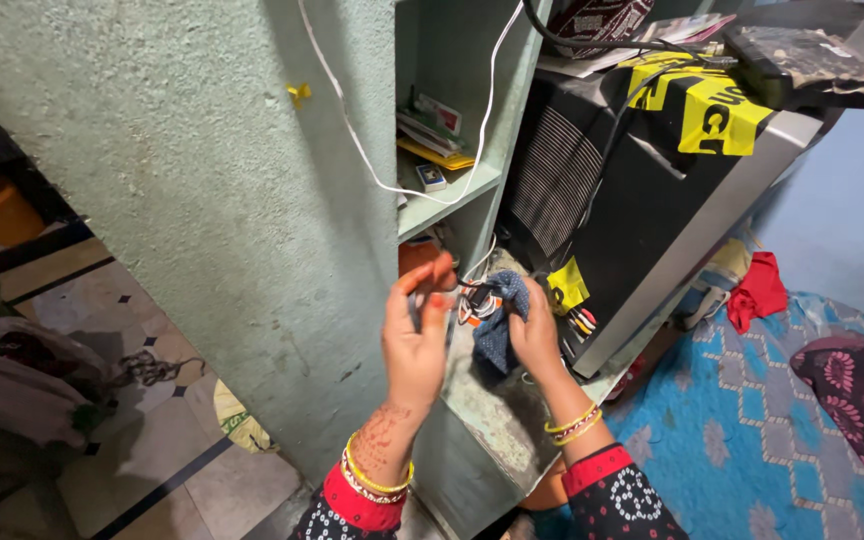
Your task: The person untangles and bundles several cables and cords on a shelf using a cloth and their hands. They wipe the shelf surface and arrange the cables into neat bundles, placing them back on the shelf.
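My left hand is raised in front of a low shelf opening, fingers pinched on a small grey object I cannot make out. My right hand grips a dark blue-grey cloth bunched against a tangle of coloured wires beside an old black television. Both wrists wear yellow bangles and red-cuffed patterned sleeves. The cloth hangs over the edge of the pale green shelf ledge.
A green plastered wall fills the left. Shelves hold papers and small boxes, with a white cable hanging across. Yellow tape marks the television top. A blue patterned mat, red cloth and tiled floor lie below.
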